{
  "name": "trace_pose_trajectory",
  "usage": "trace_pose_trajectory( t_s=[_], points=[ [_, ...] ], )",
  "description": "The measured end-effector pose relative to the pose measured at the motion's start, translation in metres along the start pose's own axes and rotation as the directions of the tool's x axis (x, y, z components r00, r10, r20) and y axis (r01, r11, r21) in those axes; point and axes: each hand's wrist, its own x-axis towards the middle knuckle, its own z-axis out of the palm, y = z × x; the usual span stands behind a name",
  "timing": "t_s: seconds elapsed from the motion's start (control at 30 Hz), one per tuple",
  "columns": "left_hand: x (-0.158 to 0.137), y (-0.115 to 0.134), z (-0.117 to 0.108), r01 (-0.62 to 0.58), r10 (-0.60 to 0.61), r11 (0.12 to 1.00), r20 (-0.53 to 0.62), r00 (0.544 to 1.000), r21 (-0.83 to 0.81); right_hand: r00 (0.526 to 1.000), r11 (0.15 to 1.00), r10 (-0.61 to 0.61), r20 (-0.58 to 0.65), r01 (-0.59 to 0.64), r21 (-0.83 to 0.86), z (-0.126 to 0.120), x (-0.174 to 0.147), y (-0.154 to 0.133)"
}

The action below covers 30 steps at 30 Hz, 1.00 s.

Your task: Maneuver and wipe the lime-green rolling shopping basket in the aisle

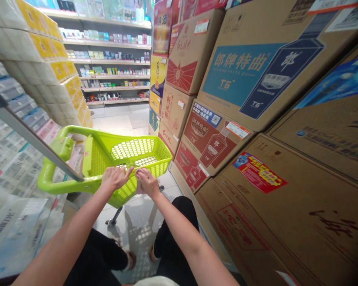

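A lime-green plastic shopping cart [163, 154] with perforated walls stands in front of me, turned sideways in the aisle. My left hand [115, 177] is closed over its near rim, thumb pointing along the edge. Just to the right, my right hand [147, 182] is closed with fingers curled over the same rim. The undersides of the fingers are partly hidden. A grey metal handle bar [47, 145] slants from the upper left down to the cart's near side. Beneath the basket, one caster wheel [111, 222] shows on the tiles.
Stacked cardboard liquor cartons [197, 137] line the right side closely. On the left rise piles of tissue packs [44, 47] and other plastic-wrapped packs [12, 230]. Shelves [107, 61] of small boxed goods cross the far end. Tiled floor [122, 115] runs between.
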Motion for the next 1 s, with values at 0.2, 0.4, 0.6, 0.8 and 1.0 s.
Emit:
trace_pose_trajectory(
  t_s=[0.2,0.4,0.6,0.8,1.0],
  points=[
    [-0.002,0.001,-0.001,0.006,-0.006,1.0,-0.007,1.0,-0.006,0.991,0.98,0.048,-0.126,-0.071,-0.186,-0.02,0.01,0.013],
    [-0.002,0.002,-0.003,-0.009,0.009,1.0,-0.026,1.0,0.011,0.975,0.948,-0.215,0.057,0.222,-0.227,0.009,-0.01,0.007],
    [-0.007,-0.006,0.0,0.008,-0.008,1.0,-0.004,1.0,-0.003,0.971,0.982,0.029,-0.239,-0.072,-0.173,-0.024,0.008,0.027],
    [-0.008,-0.011,0.002,0.012,-0.012,1.0,-0.015,1.0,0.019,0.887,0.97,0.139,-0.44,-0.211,-0.12,-0.031,0.027,0.034],
    [-0.01,-0.016,0.001,0.016,-0.016,1.0,0.02,1.0,0.015,0.827,0.969,0.234,-0.511,-0.241,0.053,-0.025,0.011,0.038]
  ],
)
